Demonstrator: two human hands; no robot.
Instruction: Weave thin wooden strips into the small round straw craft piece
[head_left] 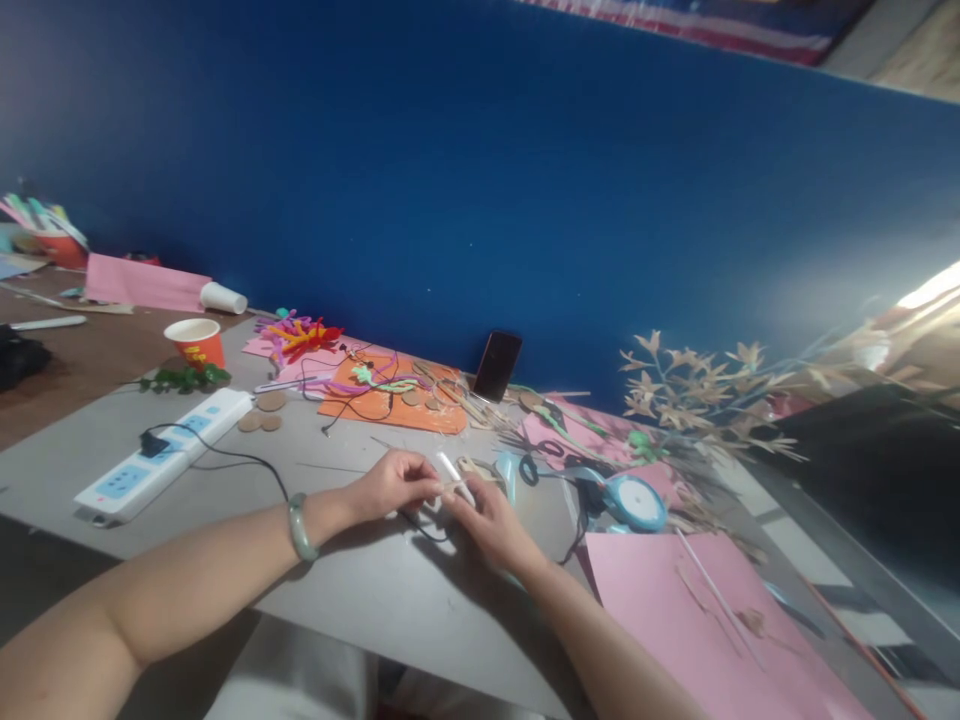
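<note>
My left hand (397, 486), with a pale green bangle (301, 528) on its wrist, is over the middle of the grey table. Its thumb and fingertips are pinched on something too small to make out. Close beside it, nearly touching, my right hand (491, 522) has its fingers closed around a slim white stick (454, 474), which slants up and to the left. Between the fingertips there may be a thin pale strip, but it is blurred. A dark cable runs on the table under both hands.
A white power strip (169, 455) and a red paper cup (196, 343) are to the left. Behind are an orange sheet (442, 415) with cords and wooden discs, plus a leaning phone (498, 366). Rightward lie a blue-rimmed round device (637, 500), pink paper (660, 600) and dried stems (675, 385).
</note>
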